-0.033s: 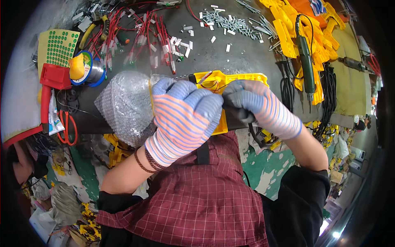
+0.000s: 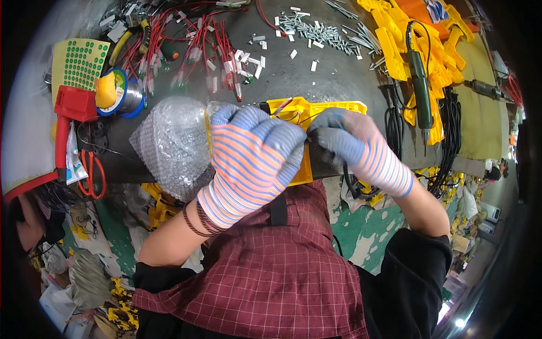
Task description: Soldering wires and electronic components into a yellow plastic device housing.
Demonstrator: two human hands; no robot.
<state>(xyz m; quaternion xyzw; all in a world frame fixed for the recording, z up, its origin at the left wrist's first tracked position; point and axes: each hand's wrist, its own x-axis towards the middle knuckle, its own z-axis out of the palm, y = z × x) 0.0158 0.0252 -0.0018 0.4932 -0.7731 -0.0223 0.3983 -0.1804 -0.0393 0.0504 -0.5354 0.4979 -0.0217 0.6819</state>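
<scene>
A yellow plastic housing (image 2: 316, 108) lies at the near edge of the dark workbench (image 2: 339, 73). My left hand (image 2: 254, 164), in a striped glove with blue-grey fingertips, is closed over its left half and hides most of it. My right hand (image 2: 361, 150), gloved the same way, grips the right half, its fingertips at thin red and dark wires inside the housing. A wad of bubble wrap (image 2: 169, 141) sits against my left hand on the left.
Red-sleeved wires (image 2: 197, 51), small white pieces and metal screws (image 2: 322, 31) lie scattered behind. At the left are a solder spool (image 2: 121, 93), a green dot sheet (image 2: 79, 62), a red tool (image 2: 70, 107) and red-handled scissors (image 2: 90, 172). At the right are a green electric screwdriver (image 2: 420, 85) and stacked yellow housings (image 2: 401, 39).
</scene>
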